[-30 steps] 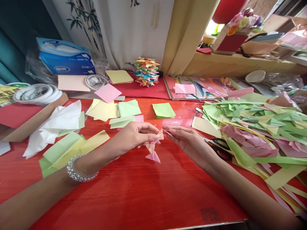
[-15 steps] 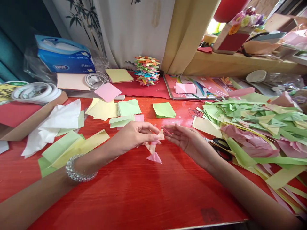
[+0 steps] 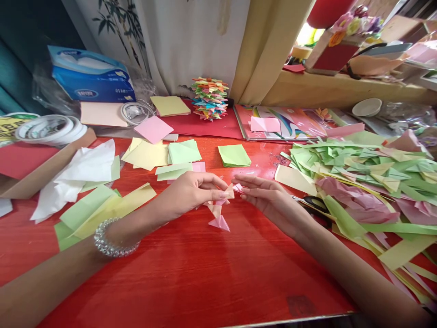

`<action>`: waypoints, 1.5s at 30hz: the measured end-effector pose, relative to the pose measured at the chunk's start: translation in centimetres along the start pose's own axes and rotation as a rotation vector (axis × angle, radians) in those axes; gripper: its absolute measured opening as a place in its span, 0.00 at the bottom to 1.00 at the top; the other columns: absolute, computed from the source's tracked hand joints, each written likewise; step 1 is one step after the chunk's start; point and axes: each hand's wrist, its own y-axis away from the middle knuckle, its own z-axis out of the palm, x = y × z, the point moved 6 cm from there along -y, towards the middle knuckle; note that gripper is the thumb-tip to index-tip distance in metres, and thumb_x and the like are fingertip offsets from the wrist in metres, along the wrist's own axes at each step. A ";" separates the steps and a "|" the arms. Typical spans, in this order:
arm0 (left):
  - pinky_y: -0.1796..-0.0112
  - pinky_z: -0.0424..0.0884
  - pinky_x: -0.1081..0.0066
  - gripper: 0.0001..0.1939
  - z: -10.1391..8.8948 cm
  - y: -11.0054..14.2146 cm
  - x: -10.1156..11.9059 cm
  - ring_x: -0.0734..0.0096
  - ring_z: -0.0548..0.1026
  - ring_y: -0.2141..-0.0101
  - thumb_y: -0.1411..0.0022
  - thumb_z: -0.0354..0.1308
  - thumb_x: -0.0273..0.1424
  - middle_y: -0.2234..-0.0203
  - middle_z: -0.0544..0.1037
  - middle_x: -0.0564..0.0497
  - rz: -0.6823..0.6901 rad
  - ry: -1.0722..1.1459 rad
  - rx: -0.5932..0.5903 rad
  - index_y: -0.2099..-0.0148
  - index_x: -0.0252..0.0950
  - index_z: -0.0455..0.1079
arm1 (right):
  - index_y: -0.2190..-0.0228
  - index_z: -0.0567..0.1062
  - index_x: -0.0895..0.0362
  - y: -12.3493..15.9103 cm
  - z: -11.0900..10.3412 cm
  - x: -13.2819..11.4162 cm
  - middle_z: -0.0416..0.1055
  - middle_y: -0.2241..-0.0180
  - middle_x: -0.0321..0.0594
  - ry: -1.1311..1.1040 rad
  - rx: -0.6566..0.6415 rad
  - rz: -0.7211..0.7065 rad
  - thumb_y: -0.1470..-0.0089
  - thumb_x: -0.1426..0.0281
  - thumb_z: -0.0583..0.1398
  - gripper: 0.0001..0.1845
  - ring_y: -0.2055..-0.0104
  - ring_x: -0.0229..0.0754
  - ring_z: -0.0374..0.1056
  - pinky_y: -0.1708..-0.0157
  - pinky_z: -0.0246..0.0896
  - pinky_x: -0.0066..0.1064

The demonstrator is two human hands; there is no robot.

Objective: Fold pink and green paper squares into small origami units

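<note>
My left hand, with a beaded bracelet at its wrist, pinches a chain of folded paper pieces in peach and pink. The lower end of the chain hangs above the red table. Facing it from the right, my right hand grips a small pink folded paper piece between thumb and fingers. That piece is at the peach tip of the chain; whether the two touch I cannot tell.
Green paper squares lie beyond my hands. Scissors rest beside my right forearm, near a heap of folded green pieces and strips. A multicoloured paper tower stands at the back. White tissue lies at the left.
My right hand's fingers have shifted slightly, and the pink piece in them now shows a broader face. My left hand and the chain have stayed almost still.
</note>
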 end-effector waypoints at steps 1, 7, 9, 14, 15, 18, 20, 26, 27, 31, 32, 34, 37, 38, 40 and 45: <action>0.66 0.71 0.74 0.08 0.0 0.0 0.0 0.70 0.76 0.66 0.46 0.61 0.31 0.69 0.79 0.50 0.006 0.005 0.000 0.63 0.34 0.72 | 0.60 0.75 0.56 0.1 0.2 0.0 0.73 0.57 0.40 -0.005 -0.020 0.004 0.52 0.75 0.62 0.15 0.57 0.38 0.69 0.49 0.60 0.32; 0.62 0.69 0.72 0.11 -0.1 0.2 0.1 0.70 0.75 0.65 0.46 0.61 0.35 0.68 0.79 0.51 0.063 -0.048 0.007 0.61 0.36 0.73 | 0.61 0.74 0.54 0.6 1.3 0.0 0.74 0.61 0.37 -0.006 -0.170 0.014 0.49 0.73 0.61 0.12 0.54 0.37 0.68 0.46 0.56 0.32; 0.63 0.68 0.73 0.11 -0.2 0.2 0.2 0.71 0.75 0.65 0.46 0.60 0.36 0.68 0.78 0.51 0.076 -0.076 0.021 0.62 0.36 0.73 | 0.64 0.74 0.55 0.8 1.5 -0.1 0.74 0.62 0.36 0.065 -0.176 0.004 0.50 0.72 0.62 0.08 0.55 0.37 0.68 0.48 0.57 0.31; 0.73 0.64 0.77 0.09 -0.1 0.3 0.1 0.76 0.71 0.73 0.46 0.60 0.34 0.73 0.76 0.53 0.015 -0.064 0.020 0.63 0.35 0.71 | 0.69 0.72 0.56 0.8 1.6 -0.4 0.72 0.68 0.35 0.406 -0.130 -0.118 0.51 0.71 0.61 0.04 0.64 0.37 0.69 0.58 0.63 0.32; 0.77 0.61 0.78 0.09 -0.1 0.3 0.1 0.77 0.69 0.75 0.45 0.60 0.34 0.75 0.75 0.53 0.002 -0.065 0.020 0.63 0.35 0.71 | 0.69 0.72 0.56 0.8 1.6 -0.7 0.72 0.68 0.36 0.478 -0.102 -0.182 0.50 0.72 0.61 0.03 0.64 0.37 0.69 0.59 0.63 0.33; 0.79 0.57 0.78 0.07 0.0 0.4 0.3 0.78 0.68 0.76 0.43 0.58 0.33 0.76 0.76 0.53 -0.004 -0.066 0.000 0.63 0.35 0.69 | 0.62 0.72 0.53 1.1 1.5 -1.9 0.70 0.63 0.38 0.657 -0.011 -0.375 0.46 0.72 0.57 0.09 0.60 0.39 0.66 0.57 0.60 0.35; 0.77 0.59 0.78 0.06 0.1 0.5 0.4 0.78 0.69 0.74 0.42 0.57 0.32 0.73 0.77 0.52 0.005 -0.072 -0.025 0.64 0.36 0.68 | 0.58 0.72 0.51 1.5 1.4 -2.6 0.68 0.61 0.39 0.706 0.033 -0.429 0.44 0.72 0.55 0.12 0.57 0.40 0.64 0.55 0.58 0.36; 0.78 0.63 0.78 0.08 0.7 0.5 0.5 0.79 0.68 0.77 0.42 0.57 0.34 0.70 0.77 0.51 0.025 -0.042 -0.068 0.64 0.35 0.65 | 0.61 0.71 0.48 2.4 1.3 -3.5 0.66 0.60 0.34 0.367 0.056 -0.423 0.46 0.73 0.58 0.11 0.59 0.35 0.63 0.58 0.60 0.28; 0.78 0.64 0.77 0.07 0.8 0.5 0.5 0.79 0.68 0.78 0.42 0.57 0.33 0.70 0.77 0.51 0.028 -0.032 -0.077 0.64 0.35 0.64 | 0.60 0.71 0.48 2.5 1.4 -3.5 0.66 0.62 0.33 0.297 0.042 -0.408 0.47 0.73 0.58 0.12 0.61 0.34 0.63 0.60 0.61 0.27; 0.75 0.69 0.75 0.05 1.2 0.7 0.7 0.79 0.71 0.78 0.41 0.55 0.31 0.70 0.77 0.51 0.023 -0.012 -0.120 0.63 0.35 0.63 | 0.58 0.71 0.48 2.5 2.0 -3.1 0.66 0.66 0.33 0.165 -0.028 -0.324 0.47 0.74 0.59 0.15 0.64 0.32 0.65 0.60 0.63 0.25; 0.74 0.70 0.75 0.05 1.3 0.9 0.7 0.78 0.71 0.77 0.40 0.55 0.30 0.70 0.77 0.52 0.023 -0.009 -0.126 0.63 0.35 0.63 | 0.58 0.72 0.49 2.5 2.2 -3.0 0.67 0.66 0.33 0.160 -0.048 -0.309 0.47 0.74 0.59 0.13 0.62 0.32 0.66 0.59 0.63 0.25; 0.72 0.70 0.75 0.05 1.4 1.1 0.8 0.78 0.72 0.75 0.40 0.55 0.31 0.71 0.76 0.52 0.031 -0.011 -0.129 0.63 0.35 0.64 | 0.62 0.72 0.51 2.6 2.4 -2.9 0.68 0.64 0.34 0.174 -0.072 -0.321 0.46 0.73 0.59 0.09 0.60 0.33 0.67 0.59 0.64 0.25; 0.71 0.70 0.76 0.05 1.5 1.3 1.2 0.77 0.73 0.72 0.40 0.55 0.31 0.71 0.76 0.53 0.061 -0.023 -0.103 0.63 0.35 0.64 | 0.65 0.72 0.52 3.0 2.5 -3.4 0.69 0.62 0.34 0.283 -0.036 -0.403 0.47 0.73 0.59 0.05 0.61 0.34 0.68 0.64 0.66 0.24; 0.70 0.70 0.76 0.04 1.5 1.3 1.3 0.76 0.73 0.71 0.40 0.55 0.31 0.71 0.77 0.53 0.075 -0.026 -0.094 0.63 0.35 0.65 | 0.66 0.72 0.52 3.1 2.5 -3.5 0.70 0.63 0.34 0.331 -0.015 -0.421 0.47 0.72 0.60 0.05 0.63 0.33 0.68 0.67 0.66 0.23; 0.67 0.71 0.76 0.05 1.5 1.4 1.5 0.74 0.74 0.68 0.40 0.55 0.31 0.70 0.77 0.52 0.095 -0.034 -0.086 0.63 0.35 0.65 | 0.66 0.72 0.52 3.4 2.5 -3.8 0.71 0.68 0.33 0.411 0.022 -0.445 0.48 0.72 0.60 0.05 0.66 0.34 0.69 0.70 0.66 0.23; 0.65 0.70 0.74 0.06 1.4 1.5 1.7 0.72 0.76 0.65 0.40 0.56 0.33 0.69 0.78 0.52 0.128 -0.072 -0.063 0.62 0.37 0.65 | 0.66 0.73 0.52 4.1 2.3 -5.1 0.72 0.67 0.34 0.540 0.110 -0.577 0.49 0.73 0.61 0.06 0.66 0.35 0.69 0.66 0.67 0.26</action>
